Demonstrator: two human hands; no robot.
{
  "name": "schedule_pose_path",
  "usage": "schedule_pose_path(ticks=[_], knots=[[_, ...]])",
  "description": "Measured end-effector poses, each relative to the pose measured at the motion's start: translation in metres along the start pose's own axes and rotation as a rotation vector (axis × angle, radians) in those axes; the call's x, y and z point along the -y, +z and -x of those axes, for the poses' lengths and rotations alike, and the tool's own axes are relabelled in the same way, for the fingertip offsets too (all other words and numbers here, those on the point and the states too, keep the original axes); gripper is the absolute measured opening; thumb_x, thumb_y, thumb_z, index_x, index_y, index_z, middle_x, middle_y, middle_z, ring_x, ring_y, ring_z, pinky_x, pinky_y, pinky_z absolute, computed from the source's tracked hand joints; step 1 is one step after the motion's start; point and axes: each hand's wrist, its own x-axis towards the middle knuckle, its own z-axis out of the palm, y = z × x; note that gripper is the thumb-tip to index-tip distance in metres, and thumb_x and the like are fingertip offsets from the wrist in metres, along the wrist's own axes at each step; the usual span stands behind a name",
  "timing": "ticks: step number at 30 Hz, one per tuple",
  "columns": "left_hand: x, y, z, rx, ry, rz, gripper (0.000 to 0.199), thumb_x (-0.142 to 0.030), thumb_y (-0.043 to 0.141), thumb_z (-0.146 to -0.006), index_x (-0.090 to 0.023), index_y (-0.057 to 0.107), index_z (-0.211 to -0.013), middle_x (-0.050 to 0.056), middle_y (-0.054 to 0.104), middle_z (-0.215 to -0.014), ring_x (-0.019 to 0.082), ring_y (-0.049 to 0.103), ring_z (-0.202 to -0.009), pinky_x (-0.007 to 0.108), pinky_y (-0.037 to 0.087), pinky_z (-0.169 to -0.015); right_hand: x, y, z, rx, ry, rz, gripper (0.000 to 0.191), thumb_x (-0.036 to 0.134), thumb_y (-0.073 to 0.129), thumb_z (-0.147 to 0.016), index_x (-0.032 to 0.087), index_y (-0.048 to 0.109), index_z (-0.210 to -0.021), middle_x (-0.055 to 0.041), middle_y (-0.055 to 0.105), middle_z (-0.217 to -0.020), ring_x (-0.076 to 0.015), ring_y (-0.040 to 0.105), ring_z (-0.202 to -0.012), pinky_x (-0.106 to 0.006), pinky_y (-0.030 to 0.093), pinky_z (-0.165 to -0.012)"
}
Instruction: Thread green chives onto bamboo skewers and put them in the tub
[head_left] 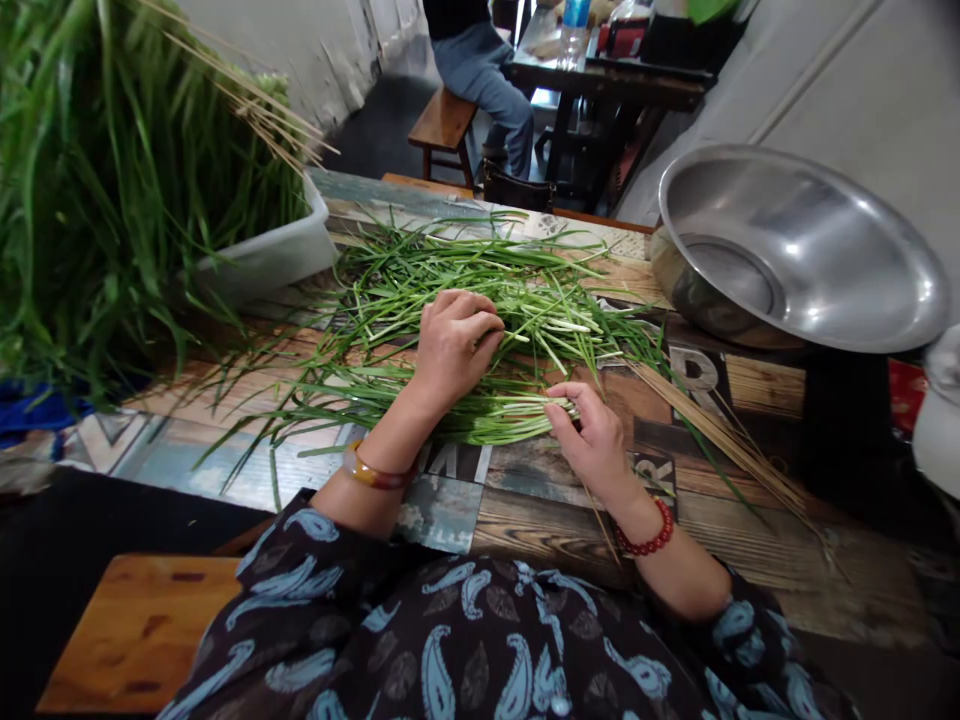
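Note:
Green leafy stalks [465, 270] with pale ends lie in a loose heap across the patterned wooden table [525, 510]. My left hand [459, 340] is over the near edge of this heap, its fingers pinched on a pale stalk end. Closer to me lies a flatter bunch of stalks [487, 415], its pale ends pointing right. My right hand [589, 430] has thumb and fingers closed around those ends. A thin dry straw hangs below my right hand.
A white bin [281, 255] piled with long greens [97, 200] stands at left. At right are a large steel bowl [825, 250] and dry straws [720, 440]. A wooden stool [142, 630] is at lower left. Beyond the table, a person [480, 75] sits on a bench.

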Motion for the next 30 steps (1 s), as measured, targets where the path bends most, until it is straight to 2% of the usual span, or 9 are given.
schedule_pose_path(ticks=[4, 6, 11, 13, 16, 19, 24, 28, 30], knots=[[-0.009, -0.008, -0.003, -0.081, -0.003, 0.034, 0.015, -0.026, 0.055, -0.095, -0.023, 0.067, -0.088, 0.004, 0.072, -0.103, 0.021, 0.057, -0.106, 0.04, 0.04, -0.094, 0.001, 0.001, 0.001, -0.06, -0.021, 0.009, 0.021, 0.04, 0.055, -0.093, 0.022, 0.063, -0.1, -0.0027, 0.072, -0.086, -0.0162, 0.066, -0.068, -0.028, 0.052, -0.069], [-0.01, -0.007, -0.003, -0.064, 0.008, -0.001, 0.016, -0.025, 0.053, -0.096, -0.022, 0.067, -0.089, 0.005, 0.073, -0.1, 0.021, 0.058, -0.102, 0.039, 0.04, -0.091, 0.002, 0.0, 0.001, -0.057, -0.025, 0.004, 0.019, 0.038, 0.055, -0.093, 0.022, 0.064, -0.099, -0.0025, 0.073, -0.085, -0.0155, 0.065, -0.067, -0.028, 0.052, -0.069], [-0.005, 0.004, 0.002, 0.255, 0.127, -0.079, 0.022, -0.025, 0.05, -0.096, -0.019, 0.071, -0.092, 0.005, 0.069, -0.079, 0.02, 0.057, -0.08, 0.036, 0.035, -0.075, 0.004, -0.001, 0.001, -0.045, 0.012, 0.008, 0.019, 0.037, 0.056, -0.093, 0.022, 0.065, -0.1, -0.0023, 0.073, -0.086, -0.0152, 0.065, -0.067, -0.028, 0.052, -0.068], [-0.003, 0.007, 0.004, 0.308, 0.128, -0.123, 0.023, -0.026, 0.052, -0.095, -0.02, 0.073, -0.088, 0.005, 0.067, -0.077, 0.02, 0.056, -0.078, 0.036, 0.034, -0.073, 0.004, -0.001, 0.002, -0.041, 0.02, 0.012, 0.019, 0.038, 0.056, -0.093, 0.022, 0.065, -0.1, -0.0021, 0.073, -0.086, -0.0154, 0.065, -0.068, -0.028, 0.052, -0.069], [0.001, 0.005, 0.006, 0.273, 0.094, -0.185, 0.026, -0.027, 0.055, -0.094, -0.02, 0.073, -0.076, 0.006, 0.066, -0.073, 0.021, 0.055, -0.076, 0.037, 0.033, -0.073, 0.004, -0.001, 0.002, -0.049, 0.013, 0.018, 0.019, 0.038, 0.056, -0.093, 0.023, 0.065, -0.1, -0.0022, 0.073, -0.087, -0.0159, 0.066, -0.07, -0.028, 0.053, -0.069], [0.003, -0.003, 0.005, 0.147, 0.0, -0.186, 0.025, -0.029, 0.055, -0.095, -0.021, 0.073, -0.079, 0.007, 0.069, -0.083, 0.023, 0.056, -0.084, 0.041, 0.035, -0.079, 0.005, -0.002, 0.002, -0.046, 0.016, 0.016, 0.018, 0.037, 0.057, -0.093, 0.023, 0.065, -0.1, -0.0014, 0.073, -0.085, -0.0155, 0.066, -0.068, -0.028, 0.052, -0.069], [-0.009, -0.011, 0.004, -0.003, -0.063, 0.015, 0.017, -0.031, 0.059, -0.094, -0.023, 0.072, -0.086, 0.006, 0.072, -0.103, 0.024, 0.059, -0.102, 0.045, 0.038, -0.092, 0.007, -0.003, 0.002, -0.06, 0.011, 0.011, 0.016, 0.035, 0.058, -0.093, 0.022, 0.064, -0.099, -0.0014, 0.073, -0.086, -0.0156, 0.067, -0.07, -0.028, 0.052, -0.069], [-0.027, -0.007, 0.005, 0.089, 0.018, 0.378, 0.014, -0.025, 0.06, -0.093, -0.019, 0.069, -0.084, 0.007, 0.073, -0.103, 0.019, 0.063, -0.098, 0.036, 0.047, -0.09, 0.009, -0.005, 0.002, -0.076, 0.048, -0.001, 0.018, 0.037, 0.057, -0.093, 0.023, 0.065, -0.101, -0.0018, 0.074, -0.087, -0.0159, 0.067, -0.069, -0.028, 0.053, -0.067], [-0.033, -0.003, 0.006, 0.181, -0.024, 0.554, 0.014, -0.022, 0.059, -0.092, -0.017, 0.068, -0.083, 0.007, 0.073, -0.096, 0.016, 0.066, -0.09, 0.029, 0.05, -0.081, 0.01, -0.007, 0.003, -0.074, 0.052, -0.019, 0.018, 0.037, 0.057, -0.093, 0.023, 0.065, -0.103, -0.0021, 0.073, -0.089, -0.0158, 0.067, -0.07, -0.028, 0.053, -0.067]])
